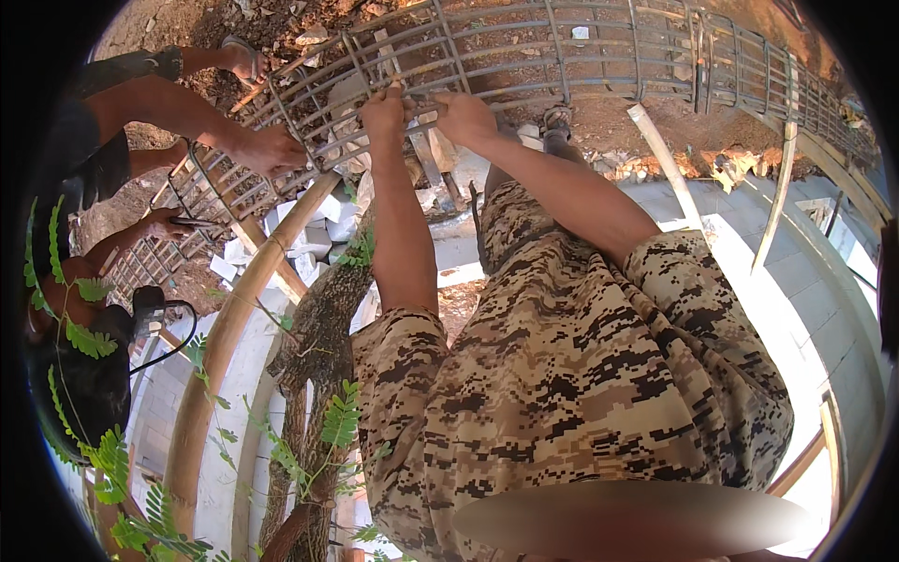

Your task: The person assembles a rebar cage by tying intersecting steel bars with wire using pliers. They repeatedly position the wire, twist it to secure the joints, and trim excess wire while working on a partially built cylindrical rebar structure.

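A long rebar cage (599, 66) of steel bars and square ties runs across the top of the view, curving down at both ends. My left hand (385, 116) is closed at the cage's near side, its fingers wrapped round a steel bar. Just to its right, my right hand (464, 120) grips the near bars, with its fingertips pointing toward my left hand. The fingers partly hide the bars they hold. Close by on the left, a co-worker's hand (270, 150) rests on the same cage.
A thick wooden pole (225, 347) slants up beside a tree trunk (323, 375) with leafy twigs. White broken blocks (318, 225) lie below the cage. Wooden stakes (670, 169) lean at the right, by a grey block wall (824, 300). Another person (84, 356) is at the far left.
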`<act>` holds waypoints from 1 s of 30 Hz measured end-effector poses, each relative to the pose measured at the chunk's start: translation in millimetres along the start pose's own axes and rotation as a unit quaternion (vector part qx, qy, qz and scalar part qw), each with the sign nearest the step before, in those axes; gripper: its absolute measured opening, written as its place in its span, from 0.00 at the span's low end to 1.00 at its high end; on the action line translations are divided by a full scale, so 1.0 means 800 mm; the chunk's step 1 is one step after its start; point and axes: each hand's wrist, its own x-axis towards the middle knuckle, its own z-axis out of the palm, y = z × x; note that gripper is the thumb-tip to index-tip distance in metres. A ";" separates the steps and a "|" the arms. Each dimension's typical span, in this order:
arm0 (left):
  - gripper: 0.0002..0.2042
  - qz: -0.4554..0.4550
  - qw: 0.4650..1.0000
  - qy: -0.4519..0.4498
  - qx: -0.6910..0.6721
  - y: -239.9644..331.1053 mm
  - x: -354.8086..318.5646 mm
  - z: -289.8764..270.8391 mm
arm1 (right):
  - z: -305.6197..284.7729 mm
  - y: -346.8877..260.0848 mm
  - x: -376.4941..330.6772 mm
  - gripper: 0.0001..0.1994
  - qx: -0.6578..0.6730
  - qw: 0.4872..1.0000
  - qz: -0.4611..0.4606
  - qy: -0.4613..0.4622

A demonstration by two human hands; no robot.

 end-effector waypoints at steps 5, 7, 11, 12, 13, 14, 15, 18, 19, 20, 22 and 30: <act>0.15 0.058 0.995 0.053 0.067 -0.004 -0.023 0.004 | -0.040 -0.034 0.003 0.13 -0.158 0.985 -0.074 -0.018; 0.15 0.054 0.993 0.064 0.084 -0.007 -0.027 0.004 | -0.043 -0.042 0.003 0.11 -0.161 0.981 -0.105 -0.028; 0.15 0.081 0.986 0.117 0.090 -0.021 -0.030 0.006 | -0.033 -0.045 -0.013 0.10 -0.002 0.998 -0.057 -0.001; 0.14 0.117 0.976 0.147 0.111 -0.024 -0.031 0.006 | -0.031 -0.045 -0.017 0.11 0.070 0.996 -0.041 0.031; 0.14 0.148 0.967 0.164 0.127 -0.027 -0.032 0.007 | -0.030 -0.045 -0.021 0.11 0.055 0.998 -0.036 0.019; 0.13 0.141 0.958 0.196 0.157 -0.028 -0.032 0.008 | -0.029 -0.047 -0.022 0.12 0.051 0.997 -0.043 0.026; 0.13 0.168 0.960 0.183 0.131 -0.029 -0.032 0.009 | -0.030 -0.049 -0.020 0.12 0.034 0.999 -0.017 0.007; 0.14 0.171 0.964 0.184 0.087 -0.028 -0.034 0.014 | -0.030 -0.056 -0.001 0.11 -0.021 0.989 -0.132 0.060; 0.13 0.161 0.966 0.195 0.055 -0.030 -0.039 0.013 | -0.024 -0.056 0.003 0.11 -0.016 0.990 -0.133 0.052; 0.13 0.154 0.969 0.190 0.021 -0.030 -0.039 0.016 | -0.019 -0.054 0.007 0.11 0.002 0.985 -0.146 0.088; 0.13 0.134 0.977 0.163 -0.031 -0.034 -0.048 0.018 | -0.001 -0.039 0.003 0.12 0.066 0.974 -0.144 0.164; 0.09 0.308 0.898 0.238 0.203 -0.027 -0.065 0.007 | 0.050 0.004 0.010 0.14 0.239 0.970 -0.003 0.040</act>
